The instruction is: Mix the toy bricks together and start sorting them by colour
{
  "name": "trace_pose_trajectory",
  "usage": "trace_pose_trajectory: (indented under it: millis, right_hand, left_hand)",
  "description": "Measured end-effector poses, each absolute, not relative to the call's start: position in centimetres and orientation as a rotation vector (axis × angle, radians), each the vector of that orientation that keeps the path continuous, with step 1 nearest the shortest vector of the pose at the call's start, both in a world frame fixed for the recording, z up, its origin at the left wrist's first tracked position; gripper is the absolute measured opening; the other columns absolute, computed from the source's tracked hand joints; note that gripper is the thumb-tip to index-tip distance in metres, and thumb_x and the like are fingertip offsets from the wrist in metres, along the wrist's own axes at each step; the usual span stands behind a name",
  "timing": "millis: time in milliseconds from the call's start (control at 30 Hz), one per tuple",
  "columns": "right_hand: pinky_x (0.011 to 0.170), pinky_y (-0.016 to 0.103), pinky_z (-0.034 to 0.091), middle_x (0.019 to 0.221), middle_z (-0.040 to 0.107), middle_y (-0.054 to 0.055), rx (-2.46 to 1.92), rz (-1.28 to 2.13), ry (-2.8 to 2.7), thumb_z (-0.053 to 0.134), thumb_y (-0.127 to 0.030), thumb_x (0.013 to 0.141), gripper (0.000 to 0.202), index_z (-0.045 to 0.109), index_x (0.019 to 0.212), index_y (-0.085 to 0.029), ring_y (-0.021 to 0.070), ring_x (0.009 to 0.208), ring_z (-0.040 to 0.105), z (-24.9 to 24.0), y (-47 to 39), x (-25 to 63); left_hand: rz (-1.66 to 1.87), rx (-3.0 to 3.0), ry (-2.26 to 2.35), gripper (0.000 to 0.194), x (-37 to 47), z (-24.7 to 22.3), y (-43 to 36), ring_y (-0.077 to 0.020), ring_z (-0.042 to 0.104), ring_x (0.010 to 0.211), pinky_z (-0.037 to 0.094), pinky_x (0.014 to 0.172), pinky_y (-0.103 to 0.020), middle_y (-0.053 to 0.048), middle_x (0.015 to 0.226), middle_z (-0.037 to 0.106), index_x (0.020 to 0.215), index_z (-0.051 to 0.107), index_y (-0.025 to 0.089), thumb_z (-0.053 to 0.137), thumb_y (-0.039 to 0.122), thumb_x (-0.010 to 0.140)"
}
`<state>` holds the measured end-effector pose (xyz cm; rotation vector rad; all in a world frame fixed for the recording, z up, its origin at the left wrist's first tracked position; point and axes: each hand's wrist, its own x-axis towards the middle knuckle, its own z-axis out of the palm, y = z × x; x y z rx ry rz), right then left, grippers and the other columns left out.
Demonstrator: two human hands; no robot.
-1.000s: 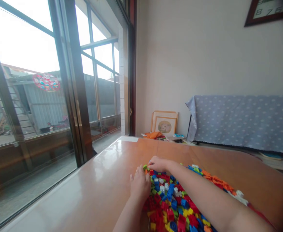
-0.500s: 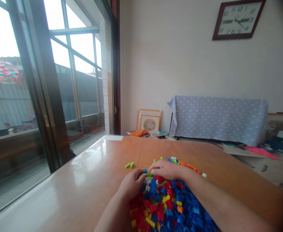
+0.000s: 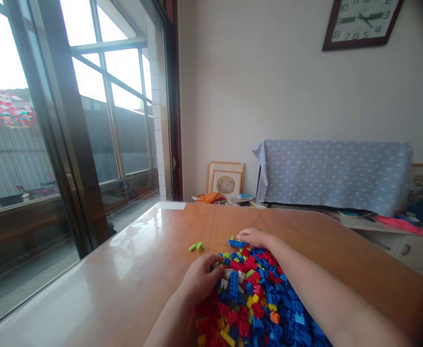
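A large heap of toy building bricks [image 3: 254, 299], mostly blue and red with some yellow, green, white and orange, spreads over the wooden table. My left hand [image 3: 203, 274] curls at the heap's upper left edge, thumb and fingers closed near white and blue bricks; whatever lies between them is hidden. At the far edge of the heap is my right hand [image 3: 254, 237], its fingers bent together, partly out of sight. Just left of its fingertips lies a long blue brick [image 3: 237, 244], with a small green brick [image 3: 232, 238] behind it.
Two light green bricks [image 3: 196, 246] lie apart from the heap on the table [image 3: 153, 270]. A white sheet [image 3: 171, 206] rests at the table's far left corner. Beyond stand a framed picture [image 3: 225, 183] and a cloth-covered object [image 3: 334, 173]. Glass doors are on the left.
My right hand has moved away from my left hand, to the far edge of the heap, and now covers the row of orange bricks. My left hand stays near its place. The view has shifted slightly.
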<state>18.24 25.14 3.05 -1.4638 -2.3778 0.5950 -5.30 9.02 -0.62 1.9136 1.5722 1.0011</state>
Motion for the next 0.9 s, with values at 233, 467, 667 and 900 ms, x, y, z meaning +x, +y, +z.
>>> trace_pose_trajectory:
  millis: [233, 467, 667, 900]
  right_hand:
    - [0.09, 0.032, 0.047, 0.102, 0.077, 0.005, -1.445, 0.604, -2.476, 0.061, -0.048, 0.083, 0.032, 0.079, 0.093, -0.024, 0.025, 0.101, 0.066, 2.1, 21.9, 18.1]
    - [0.093, 0.031, 0.049, 0.111, 0.076, 0.002, -1.086, 0.837, -2.558, 0.052, -0.045, 0.092, 0.037, 0.074, 0.112, -0.025, 0.0222, 0.103, 0.067, 2.9, 17.9, 17.9]
    - [0.085, 0.029, 0.05, 0.104, 0.076, 0.006, -1.285, 0.701, -2.348, 0.047, -0.04, 0.092, 0.037, 0.073, 0.106, -0.017, 0.0214, 0.098, 0.066, 3.0, 21.7, 16.2]
    - [0.074, 0.026, 0.046, 0.078, 0.072, 0.004, -1.445, 0.593, -2.484, 0.058, -0.031, 0.082, 0.021, 0.069, 0.072, -0.017, 0.0189, 0.08, 0.063, 2.1, 26.3, 13.5]
  left_hand:
    - [1.129, 1.909, 1.651, 0.033, -5.8, -1.5, 10.2, -0.0223, 0.062, 0.117, 0.046, 0.103, -0.03, -0.008, 0.123, 0.07, 0.114, 0.071, 0.019, 0.054, 0.034, 0.09]
    - [1.194, 1.818, 1.699, 0.033, -6.2, -2.2, 10.8, -0.021, 0.062, 0.117, 0.046, 0.104, -0.03, -0.008, 0.123, 0.069, 0.116, 0.069, 0.02, 0.048, 0.031, 0.093]
    - [1.289, 1.621, 1.797, 0.039, -7.2, -1.9, 11.3, -0.0222, 0.062, 0.121, 0.047, 0.104, -0.032, -0.011, 0.126, 0.069, 0.12, 0.066, 0.015, 0.043, 0.032, 0.094]
    - [1.346, 1.448, 1.873, 0.058, -8.0, -0.8, 10.7, -0.022, 0.054, 0.133, 0.045, 0.107, -0.032, -0.011, 0.144, 0.058, 0.137, 0.056, 0.014, 0.024, 0.049, 0.103]
